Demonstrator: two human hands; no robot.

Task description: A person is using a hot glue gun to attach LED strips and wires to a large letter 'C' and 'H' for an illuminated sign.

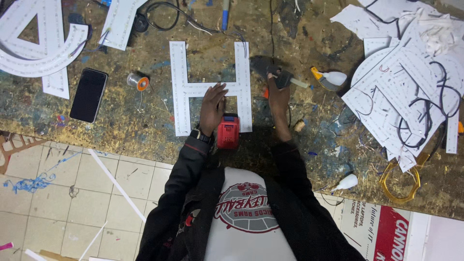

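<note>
The counter (145, 125) was a worn, paint-blotched wooden top, pitted with small holes and scattered with wires and offcuts, and below its near edge lay a pale tiled floor (72, 193) with blue paint splashes and thin white strips. On the counter's middle lay a white H-shaped letter panel (183, 89), flat, its uprights and crossbar lined with rows of tiny dots that looked like small lights. The left hand (212, 104) rested flat on the crossbar, fingers spread and pressing down, holding nothing in its grip; a dark watch sat on that wrist. Just below that hand, touching the panel's lower edge between the uprights, stood a small red box-like tool (228, 131). The right hand (278, 94) was curled shut around a dark glue gun (270, 70), which lay just beside the right upright of the letter with its nozzle pointing right. Farther right lay a white bottle with a yellow tip (328, 78), and beyond it a heap of white cut panels (406, 87) tangled with black cable. To the left sat a spool of solder wire (137, 80), a black phone (89, 94) face up, and other large white letter pieces (38, 43). A yellow-framed tool (400, 186) and a small white bottle (347, 182) lay near the counter's front edge.
</note>
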